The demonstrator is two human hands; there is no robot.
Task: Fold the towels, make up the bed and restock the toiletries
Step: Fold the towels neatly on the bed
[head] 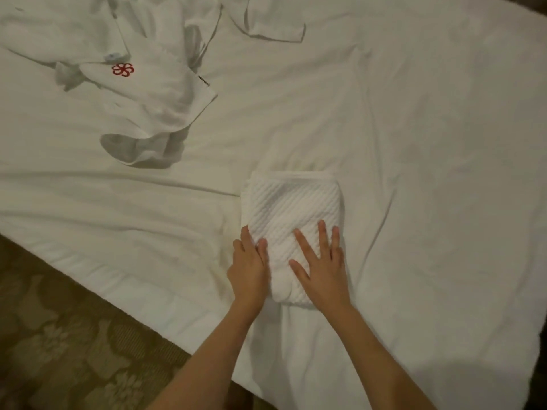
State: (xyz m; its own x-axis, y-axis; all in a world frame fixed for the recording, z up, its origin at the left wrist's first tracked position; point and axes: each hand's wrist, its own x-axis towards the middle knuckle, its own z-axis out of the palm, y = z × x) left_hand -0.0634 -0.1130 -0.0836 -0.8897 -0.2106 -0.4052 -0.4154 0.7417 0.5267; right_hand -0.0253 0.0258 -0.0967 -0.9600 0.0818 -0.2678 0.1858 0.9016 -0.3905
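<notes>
A white ribbed towel (pixel 291 208), folded into a compact rectangle, lies on the white bed sheet (pixel 429 143) near the bed's front edge. My left hand (pixel 248 267) rests against the towel's left near edge, fingers together and curled onto it. My right hand (pixel 321 267) lies flat on the towel's near right part with its fingers spread. Neither hand holds anything.
A crumpled white bathrobe (pixel 159 96) with a red flower emblem (pixel 122 69) lies at the far left of the bed. Another loose white cloth (pixel 275 25) sits at the top. Patterned brown carpet (pixel 59 335) shows at the lower left beside the bed edge.
</notes>
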